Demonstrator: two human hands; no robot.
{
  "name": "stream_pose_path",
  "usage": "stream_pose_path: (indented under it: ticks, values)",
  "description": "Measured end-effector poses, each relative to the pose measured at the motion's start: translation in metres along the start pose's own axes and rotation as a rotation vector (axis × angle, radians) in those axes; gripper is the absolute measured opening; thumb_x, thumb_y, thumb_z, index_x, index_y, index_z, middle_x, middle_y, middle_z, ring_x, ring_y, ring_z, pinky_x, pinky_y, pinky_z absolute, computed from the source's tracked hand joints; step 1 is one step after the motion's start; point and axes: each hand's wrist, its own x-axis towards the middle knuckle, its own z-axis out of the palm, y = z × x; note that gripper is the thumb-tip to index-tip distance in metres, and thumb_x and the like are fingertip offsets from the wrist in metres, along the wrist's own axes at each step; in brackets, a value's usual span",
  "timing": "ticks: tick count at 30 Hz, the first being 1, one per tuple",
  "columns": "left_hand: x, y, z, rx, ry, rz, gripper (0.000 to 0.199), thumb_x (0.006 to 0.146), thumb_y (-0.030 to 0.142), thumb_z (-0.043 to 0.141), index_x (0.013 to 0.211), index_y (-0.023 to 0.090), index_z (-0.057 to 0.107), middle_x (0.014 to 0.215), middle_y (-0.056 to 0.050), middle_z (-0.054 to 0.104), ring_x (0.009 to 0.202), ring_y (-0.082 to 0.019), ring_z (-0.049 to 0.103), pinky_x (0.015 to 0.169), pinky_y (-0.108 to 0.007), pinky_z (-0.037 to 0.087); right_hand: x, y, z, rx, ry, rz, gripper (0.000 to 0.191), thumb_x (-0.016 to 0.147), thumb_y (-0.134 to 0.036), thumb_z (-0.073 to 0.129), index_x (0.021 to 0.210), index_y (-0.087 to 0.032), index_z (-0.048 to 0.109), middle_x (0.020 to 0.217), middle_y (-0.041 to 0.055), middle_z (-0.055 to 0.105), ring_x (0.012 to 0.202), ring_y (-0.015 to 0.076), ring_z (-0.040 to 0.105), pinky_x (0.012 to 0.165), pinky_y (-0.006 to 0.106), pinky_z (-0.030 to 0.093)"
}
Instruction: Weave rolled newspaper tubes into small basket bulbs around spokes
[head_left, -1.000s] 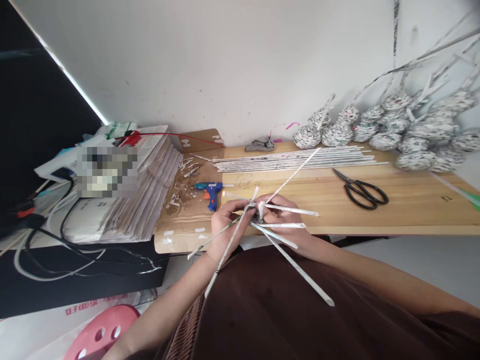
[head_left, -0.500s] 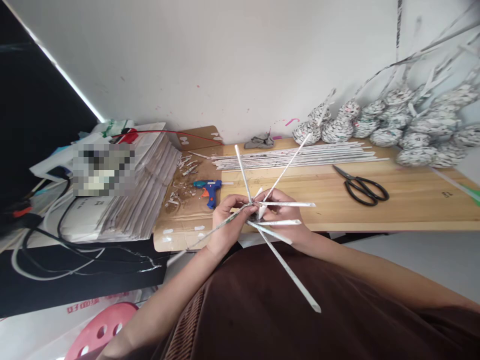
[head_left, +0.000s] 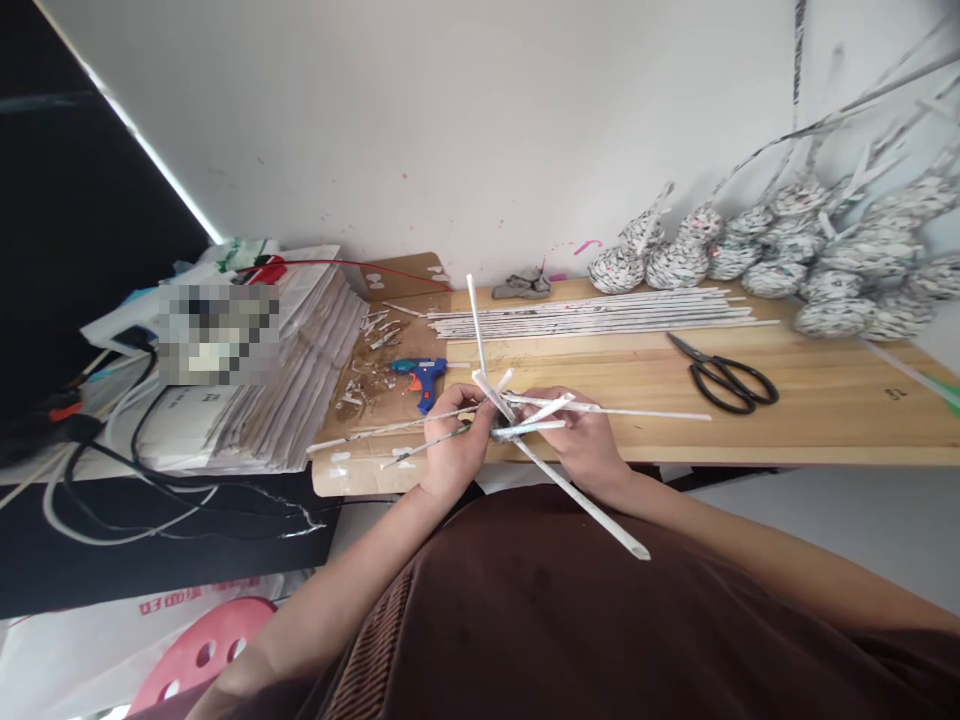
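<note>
Between my two hands is a small woven piece of rolled paper tubes (head_left: 506, 427), with several white tubes sticking out in different directions. One long tube slants down to the right over my lap. My left hand (head_left: 459, 445) is closed on the left side of the piece, thumb on top, with thin tubes running out leftward past it. On the other side my right hand (head_left: 581, 440) is closed around the weave, its fingers partly hidden behind the tubes. A thin tube extends to the right above that hand.
Behind my hands lies a row of paper tubes (head_left: 592, 315). Black-handled scissors (head_left: 731, 380) rest at the right, a blue glue gun (head_left: 427, 382) on cardboard (head_left: 337, 475) at the left. Woven paper gourds (head_left: 675, 262) stand by the wall; a paper stack (head_left: 277, 400) is at far left.
The woven piece has been turned in my hands, so its tubes point in new directions. One tube now reaches far right and others point left. Both hands stay close to the same place.
</note>
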Motion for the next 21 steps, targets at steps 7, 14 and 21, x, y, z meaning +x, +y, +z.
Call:
stream_pose_path:
  ticks: [7, 14, 21]
  values:
    - [-0.0008, 0.0008, 0.0018, -0.007, 0.015, 0.028, 0.015, 0.079, 0.030, 0.073, 0.075, 0.018, 0.064, 0.072, -0.002, 0.067, 0.067, -0.015, 0.062, 0.065, -0.026, 0.050, -0.0082, -0.0009, -0.0012, 0.110, -0.114, -0.079, 0.020, 0.080, -0.031, 0.080, 0.098, -0.024, 0.077, 0.099, 0.0056, 0.078, 0.089, 0.0221, 0.076, 0.085, 0.039, 0.063]
    - [-0.0012, -0.0003, 0.0013, 0.057, 0.023, 0.100, 0.016, 0.080, 0.029, 0.073, 0.074, 0.018, 0.064, 0.071, -0.001, 0.066, 0.065, -0.014, 0.059, 0.064, -0.026, 0.049, -0.0032, -0.0016, -0.0077, -0.214, -0.115, -0.213, 0.020, 0.083, -0.035, 0.077, 0.098, -0.022, 0.077, 0.094, 0.0072, 0.078, 0.084, 0.0222, 0.076, 0.080, 0.037, 0.063]
    - [-0.0012, -0.0007, -0.0005, 0.053, -0.004, 0.112, 0.013, 0.080, 0.030, 0.075, 0.077, 0.019, 0.068, 0.075, -0.003, 0.069, 0.069, -0.016, 0.062, 0.067, -0.027, 0.050, -0.0015, 0.0018, -0.0048, -0.308, -0.058, -0.286, 0.011, 0.086, -0.031, 0.073, 0.089, -0.021, 0.076, 0.087, 0.0061, 0.076, 0.078, 0.0200, 0.073, 0.071, 0.032, 0.061]
